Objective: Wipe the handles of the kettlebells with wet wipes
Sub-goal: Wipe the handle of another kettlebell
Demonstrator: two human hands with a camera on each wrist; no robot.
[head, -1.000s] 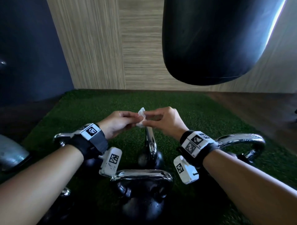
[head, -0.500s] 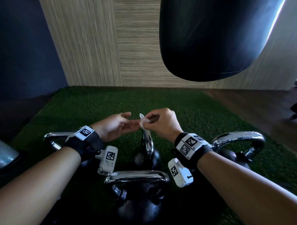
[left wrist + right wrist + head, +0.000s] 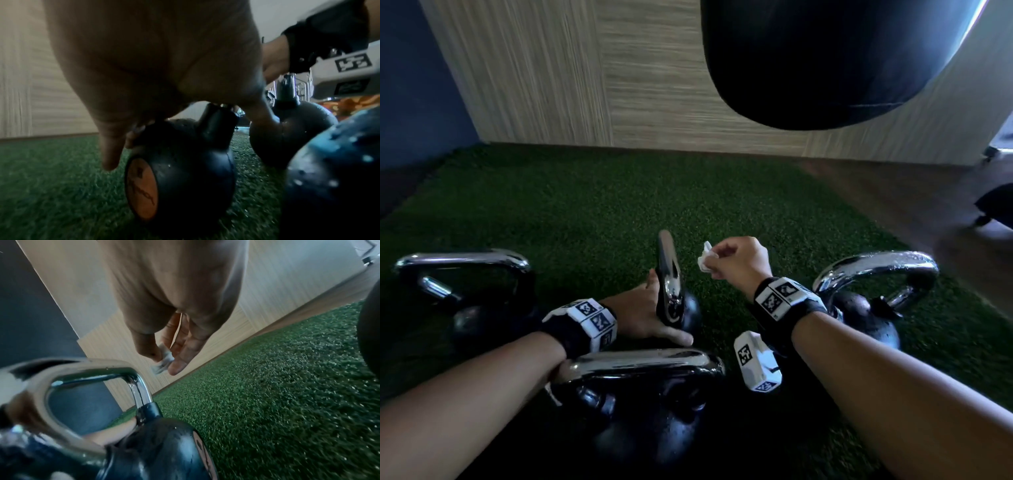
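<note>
Several black kettlebells with chrome handles stand on green turf. The middle kettlebell shows its handle edge-on. My left hand grips this kettlebell low at the handle's base, thumb on the near side; in the left wrist view the fingers lie on the bell's shoulder. My right hand hovers just right of the handle top and pinches a small crumpled white wipe. The right wrist view shows the wipe between thumb and fingers, above the handle, not touching it.
A left kettlebell, a near kettlebell under my forearms and a right kettlebell flank the middle one. A black punching bag hangs above the turf. A wood-panel wall closes the far side; brown floor lies right.
My left hand let go of the wipe and dropped to grip the middle kettlebell. My right hand kept the wipe and shifted to the right of the handle.
</note>
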